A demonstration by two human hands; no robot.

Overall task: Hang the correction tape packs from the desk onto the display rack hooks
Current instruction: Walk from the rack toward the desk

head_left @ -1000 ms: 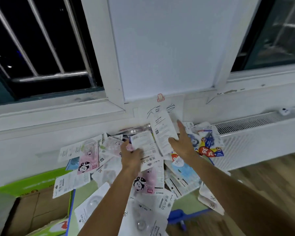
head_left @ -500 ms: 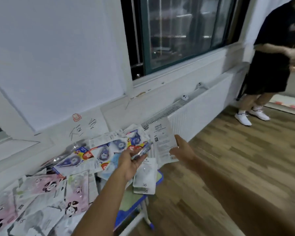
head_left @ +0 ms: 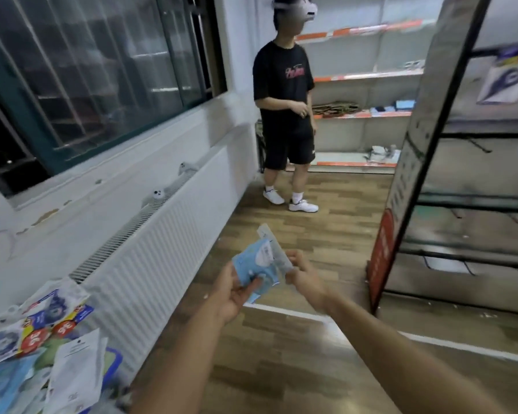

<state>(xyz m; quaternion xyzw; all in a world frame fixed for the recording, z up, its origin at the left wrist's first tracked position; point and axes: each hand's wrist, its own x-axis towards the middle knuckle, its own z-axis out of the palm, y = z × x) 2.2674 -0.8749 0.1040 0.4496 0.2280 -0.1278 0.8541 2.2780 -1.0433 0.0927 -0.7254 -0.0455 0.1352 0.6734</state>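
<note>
Both hands meet over the wood floor, the left hand (head_left: 232,289) and right hand (head_left: 304,274) pinching a light-blue correction tape pack (head_left: 259,268). More packs (head_left: 39,339) litter the desk at eight o'clock; the display rack (head_left: 461,204) stands at three o'clock.

Glossy plastic-fronted pack (head_left: 259,265); wood-plank floor (head_left: 326,234); black metal rack (head_left: 473,258).
</note>
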